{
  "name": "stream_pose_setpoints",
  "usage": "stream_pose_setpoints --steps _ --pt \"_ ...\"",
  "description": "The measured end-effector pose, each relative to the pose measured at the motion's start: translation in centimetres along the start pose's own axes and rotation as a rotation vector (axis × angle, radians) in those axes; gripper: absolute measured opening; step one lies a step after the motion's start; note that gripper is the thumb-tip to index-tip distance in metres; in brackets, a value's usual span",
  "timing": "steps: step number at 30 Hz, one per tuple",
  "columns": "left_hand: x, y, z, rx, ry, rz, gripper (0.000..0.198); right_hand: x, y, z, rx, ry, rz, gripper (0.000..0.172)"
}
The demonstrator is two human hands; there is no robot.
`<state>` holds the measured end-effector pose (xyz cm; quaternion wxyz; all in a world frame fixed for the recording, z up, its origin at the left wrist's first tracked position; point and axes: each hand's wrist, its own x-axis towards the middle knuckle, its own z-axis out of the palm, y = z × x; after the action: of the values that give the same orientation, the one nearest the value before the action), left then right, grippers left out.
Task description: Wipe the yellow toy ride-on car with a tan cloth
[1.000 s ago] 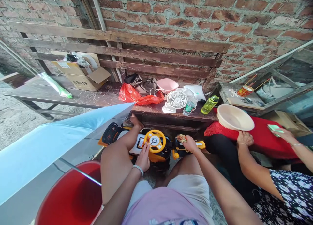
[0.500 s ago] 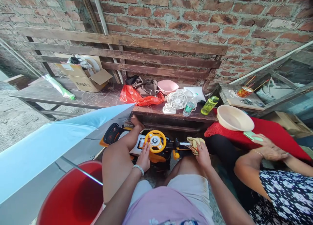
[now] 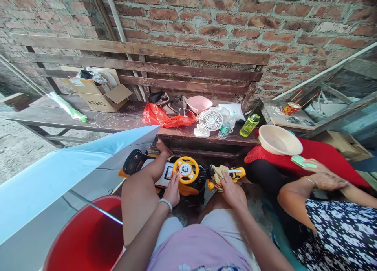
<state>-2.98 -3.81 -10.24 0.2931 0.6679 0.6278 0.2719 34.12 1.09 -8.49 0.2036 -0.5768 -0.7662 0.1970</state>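
Observation:
Between my legs stands a yellow, black and white ride-on toy vehicle with a yellow steering wheel. My left hand has its fingers at the wheel's lower left rim; the undersides of those fingers are hidden. A jointed toy arm with a yellow end reaches out to the right of the wheel. My right hand presses a crumpled yellowish cloth around the arm, close to the wheel side. The cloth covers part of the arm.
A wooden bench ahead bears a cardboard box, red bag, fan and bottles. A red tub and light-blue umbrella are at left. At right, another person's hand holds a green phone near a basin.
My right hand has slid the cloth left along the toy arm, toward the steering wheel, uncovering the arm's yellow end. My left hand stays at the wheel.

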Motion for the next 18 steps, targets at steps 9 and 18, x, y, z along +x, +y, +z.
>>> stream_pose_setpoints --steps 9,18 --pt "0.1 0.6 0.0 -0.021 -0.022 -0.035 0.097 2.2 1.7 -5.8 0.178 0.226 0.411 0.057" --pt "-0.1 1.4 -0.9 0.039 -0.067 -0.059 0.099 10.0 -14.2 -0.9 0.122 0.025 -0.036 0.071"
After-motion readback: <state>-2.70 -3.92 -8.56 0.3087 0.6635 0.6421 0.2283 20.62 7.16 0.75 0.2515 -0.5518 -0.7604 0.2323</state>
